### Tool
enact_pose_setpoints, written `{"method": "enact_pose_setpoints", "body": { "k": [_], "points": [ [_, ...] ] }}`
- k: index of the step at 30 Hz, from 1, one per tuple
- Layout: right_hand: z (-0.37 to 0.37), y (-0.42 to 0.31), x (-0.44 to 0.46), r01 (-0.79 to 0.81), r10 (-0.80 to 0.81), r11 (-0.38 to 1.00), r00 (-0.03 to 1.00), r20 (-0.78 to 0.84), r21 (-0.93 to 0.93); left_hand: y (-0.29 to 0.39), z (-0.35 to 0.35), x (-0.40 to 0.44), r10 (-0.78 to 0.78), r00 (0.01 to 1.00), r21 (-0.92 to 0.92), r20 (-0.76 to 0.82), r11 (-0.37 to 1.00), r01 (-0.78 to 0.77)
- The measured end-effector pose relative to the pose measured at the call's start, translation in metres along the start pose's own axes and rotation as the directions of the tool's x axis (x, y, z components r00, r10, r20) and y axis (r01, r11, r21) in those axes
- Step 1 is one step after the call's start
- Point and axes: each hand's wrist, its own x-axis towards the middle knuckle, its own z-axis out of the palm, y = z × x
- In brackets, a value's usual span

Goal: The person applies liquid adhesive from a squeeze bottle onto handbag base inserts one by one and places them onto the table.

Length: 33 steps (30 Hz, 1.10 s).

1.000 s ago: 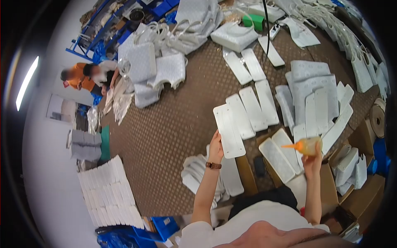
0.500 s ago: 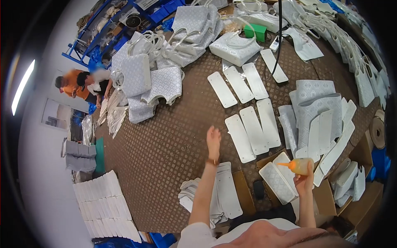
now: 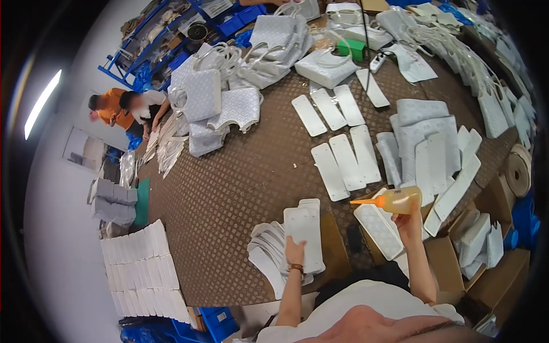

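Note:
My right hand is wrapped round a squeeze bottle of yellowish liquid with a long orange nozzle pointing left. Below the bottle lies a white patterned panel with rounded corners. My left hand has its fingers at the left edge of a white strip-shaped panel, the top one on a pile at the table's near edge. The thumb side is partly hidden. More white pieces fan out just left of that pile. Several white panels lie in two rows further up the table.
Patterned sheets and long strips lie to the right, above cardboard boxes. White bags crowd the far side. A dark flat object rests near my body. Two people work at the far left.
My left hand has come down and back from above the brown table to the pile and taken hold of the top panel's edge. The bottle has moved slightly up and left.

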Motion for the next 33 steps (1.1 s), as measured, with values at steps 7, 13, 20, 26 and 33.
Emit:
{"method": "enact_pose_setpoints", "body": {
  "k": [7, 13, 20, 26, 33],
  "points": [
    [-0.004, -0.041, -0.035, 0.203, -0.173, 0.956, 0.973, 0.150, -0.211, 0.072, -0.069, -0.012, 0.173, 0.985, -0.522, -0.012, 0.839, -0.154],
    [0.011, -0.078, -0.045, 0.495, -0.442, 0.832, 0.864, 0.241, -0.249, 0.201, -0.149, -0.069, 0.370, 0.787, -0.835, 0.493, 0.454, 0.310],
    [0.018, -0.123, -0.045, 0.647, -0.613, 0.736, 0.762, 0.210, -0.198, 0.250, -0.194, -0.112, 0.572, 0.653, -0.859, 0.496, 0.431, 0.275],
    [0.010, -0.117, -0.060, 0.534, -0.476, 0.819, 0.837, 0.271, -0.211, 0.261, -0.199, -0.119, 0.622, 0.643, -0.889, 0.447, 0.392, 0.239],
    [0.006, -0.072, -0.078, 0.543, -0.380, 0.789, 0.799, 0.466, -0.288, 0.273, -0.205, -0.117, 0.643, 0.667, -0.923, 0.376, 0.321, 0.210]
  ]
}}
